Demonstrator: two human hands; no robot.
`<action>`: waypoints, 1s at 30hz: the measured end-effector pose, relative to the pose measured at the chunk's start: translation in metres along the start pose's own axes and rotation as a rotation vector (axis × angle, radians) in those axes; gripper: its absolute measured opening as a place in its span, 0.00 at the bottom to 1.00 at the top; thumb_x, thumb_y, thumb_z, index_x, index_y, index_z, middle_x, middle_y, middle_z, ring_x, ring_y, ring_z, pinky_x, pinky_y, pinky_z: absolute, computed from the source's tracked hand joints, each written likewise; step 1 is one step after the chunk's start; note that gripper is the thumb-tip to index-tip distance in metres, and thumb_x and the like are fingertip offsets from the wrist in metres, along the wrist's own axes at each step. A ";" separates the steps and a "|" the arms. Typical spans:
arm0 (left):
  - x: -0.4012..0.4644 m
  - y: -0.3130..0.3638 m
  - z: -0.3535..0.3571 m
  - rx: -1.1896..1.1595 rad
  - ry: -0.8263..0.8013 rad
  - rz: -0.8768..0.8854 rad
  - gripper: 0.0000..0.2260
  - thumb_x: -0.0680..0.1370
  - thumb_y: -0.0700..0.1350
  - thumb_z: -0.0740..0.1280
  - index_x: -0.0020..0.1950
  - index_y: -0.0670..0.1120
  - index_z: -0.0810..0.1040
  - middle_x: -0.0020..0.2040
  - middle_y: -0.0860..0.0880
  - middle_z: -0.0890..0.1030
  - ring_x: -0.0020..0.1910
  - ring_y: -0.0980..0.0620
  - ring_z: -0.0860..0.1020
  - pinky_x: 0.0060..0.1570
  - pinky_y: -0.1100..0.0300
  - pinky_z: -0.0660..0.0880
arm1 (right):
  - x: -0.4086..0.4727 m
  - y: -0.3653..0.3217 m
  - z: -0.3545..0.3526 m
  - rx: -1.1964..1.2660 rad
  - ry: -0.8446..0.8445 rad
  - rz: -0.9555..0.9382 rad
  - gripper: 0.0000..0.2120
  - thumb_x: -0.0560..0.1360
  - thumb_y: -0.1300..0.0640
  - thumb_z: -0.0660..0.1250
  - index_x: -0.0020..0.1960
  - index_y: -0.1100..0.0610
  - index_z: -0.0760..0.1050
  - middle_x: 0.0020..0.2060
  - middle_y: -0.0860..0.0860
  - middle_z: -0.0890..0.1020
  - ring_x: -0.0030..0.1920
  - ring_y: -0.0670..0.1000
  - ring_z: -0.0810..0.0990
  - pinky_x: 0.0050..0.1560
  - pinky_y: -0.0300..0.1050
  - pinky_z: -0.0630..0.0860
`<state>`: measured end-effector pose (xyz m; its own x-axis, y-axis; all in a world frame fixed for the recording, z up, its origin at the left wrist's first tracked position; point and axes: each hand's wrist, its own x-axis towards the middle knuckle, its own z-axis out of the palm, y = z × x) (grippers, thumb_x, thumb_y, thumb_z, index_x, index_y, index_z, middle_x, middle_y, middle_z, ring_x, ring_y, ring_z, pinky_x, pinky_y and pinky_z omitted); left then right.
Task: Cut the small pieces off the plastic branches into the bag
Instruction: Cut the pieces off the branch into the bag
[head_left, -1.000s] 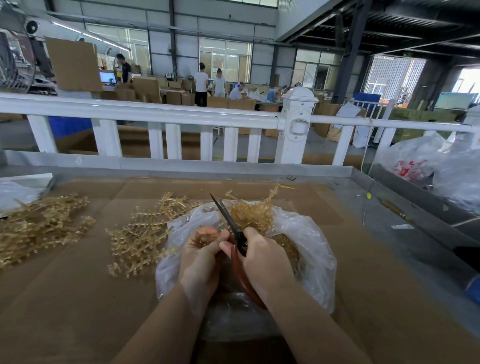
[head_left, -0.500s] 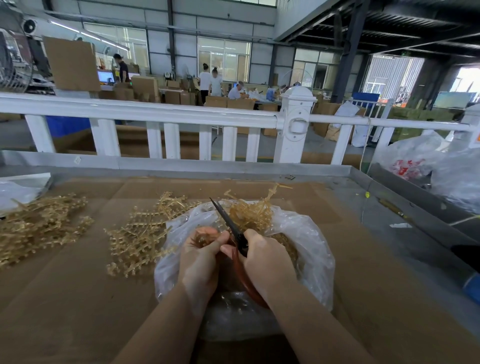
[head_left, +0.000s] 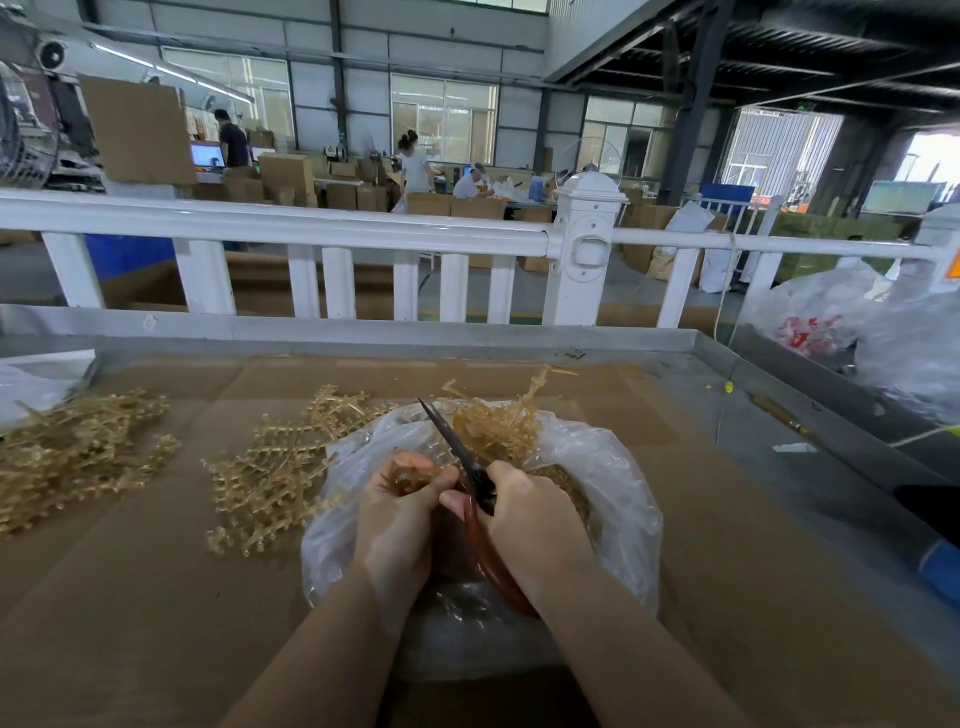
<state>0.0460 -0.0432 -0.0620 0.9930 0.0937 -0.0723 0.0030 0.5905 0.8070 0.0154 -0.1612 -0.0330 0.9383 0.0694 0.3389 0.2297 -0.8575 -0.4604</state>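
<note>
A clear plastic bag (head_left: 618, 499) lies open on the cardboard-covered table, with tan plastic pieces inside. My left hand (head_left: 400, 519) grips a small tan plastic branch (head_left: 410, 475) over the bag's mouth. My right hand (head_left: 530, 525) grips red-handled scissors (head_left: 467, 467), whose dark blades point up and away beside the branch. Stripped branches (head_left: 498, 421) stick out at the bag's far rim. A pile of uncut branches (head_left: 280, 467) lies just left of the bag, and another pile (head_left: 78, 452) sits further left.
A white railing (head_left: 332, 228) runs behind the table's raised metal edge (head_left: 363, 332). Full plastic bags (head_left: 852, 322) stand at the right. A white sheet (head_left: 36, 374) lies at the far left. People work among cardboard boxes in the hall beyond.
Both hands stay over the bag with almost no movement. The scissors keep the same tilt and the branch remains in my left hand.
</note>
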 end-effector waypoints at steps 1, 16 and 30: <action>0.000 0.000 0.000 -0.005 0.002 0.002 0.12 0.72 0.28 0.67 0.36 0.44 0.74 0.29 0.45 0.80 0.28 0.50 0.81 0.26 0.61 0.77 | 0.000 0.000 -0.001 -0.007 -0.006 0.004 0.22 0.75 0.35 0.60 0.53 0.54 0.74 0.44 0.51 0.82 0.47 0.54 0.80 0.47 0.46 0.76; -0.003 0.005 -0.002 -0.052 -0.024 -0.057 0.15 0.78 0.40 0.66 0.63 0.37 0.74 0.56 0.33 0.80 0.56 0.37 0.80 0.59 0.43 0.76 | -0.007 0.003 0.000 -0.016 0.098 -0.008 0.19 0.74 0.35 0.62 0.54 0.49 0.71 0.44 0.46 0.79 0.48 0.49 0.78 0.48 0.42 0.74; 0.000 -0.001 -0.003 -0.119 0.005 0.041 0.21 0.77 0.31 0.64 0.65 0.52 0.71 0.32 0.50 0.82 0.34 0.54 0.81 0.37 0.63 0.80 | -0.018 0.013 0.024 -0.012 0.347 -0.091 0.16 0.70 0.50 0.72 0.56 0.55 0.77 0.43 0.49 0.81 0.46 0.51 0.79 0.46 0.41 0.75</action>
<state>0.0453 -0.0413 -0.0648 0.9914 0.1236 -0.0440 -0.0518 0.6768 0.7343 0.0079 -0.1615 -0.0648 0.7698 -0.0295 0.6376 0.3037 -0.8617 -0.4066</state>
